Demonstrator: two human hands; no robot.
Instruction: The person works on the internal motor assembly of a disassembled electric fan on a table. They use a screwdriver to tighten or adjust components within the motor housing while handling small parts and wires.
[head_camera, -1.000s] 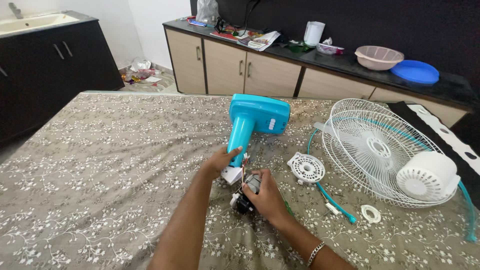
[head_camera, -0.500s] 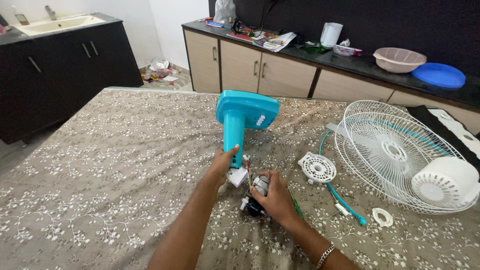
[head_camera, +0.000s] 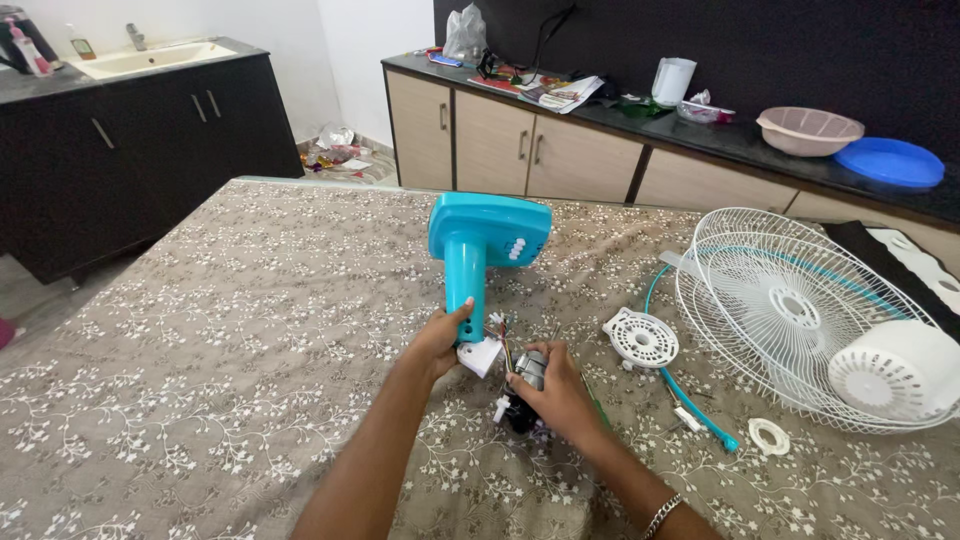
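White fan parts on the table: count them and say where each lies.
4 in view: wire fan guard at right, motor cover resting on it, round vented disc beside the guard, small ring nearer. Others may be hidden.

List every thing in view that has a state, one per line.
teal fan stand: lying tipped on the table, held at its neck
left hand: gripping the stand
right hand: closed on the fan motor
wire fan guard: detached, lying flat
cabinet doors: shut

Floral-clothed table (head_camera: 200, 330) bears teal fan stand (head_camera: 480, 250), white grille (head_camera: 790, 310), ring (head_camera: 768, 436).
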